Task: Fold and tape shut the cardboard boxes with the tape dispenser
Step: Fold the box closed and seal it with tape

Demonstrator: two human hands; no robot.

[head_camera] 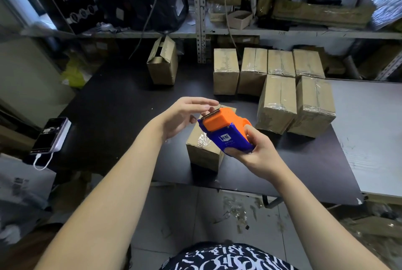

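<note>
My right hand (258, 150) grips a blue and orange tape dispenser (226, 132), held tilted in the air above a small cardboard box (200, 150) on the black table (121, 122). That box has clear tape crumpled on its top near the front. My left hand (185, 115) hovers just left of the dispenser with fingers stretched out, fingertips at its serrated cutting edge. Whether they touch tape I cannot tell.
Several taped boxes (280, 82) stand grouped at the back right. One box with open flaps (162, 63) sits at the back centre. A phone on a power bank (51, 135) lies at the left table edge. Shelves with goods rise behind. Tape scraps litter the floor.
</note>
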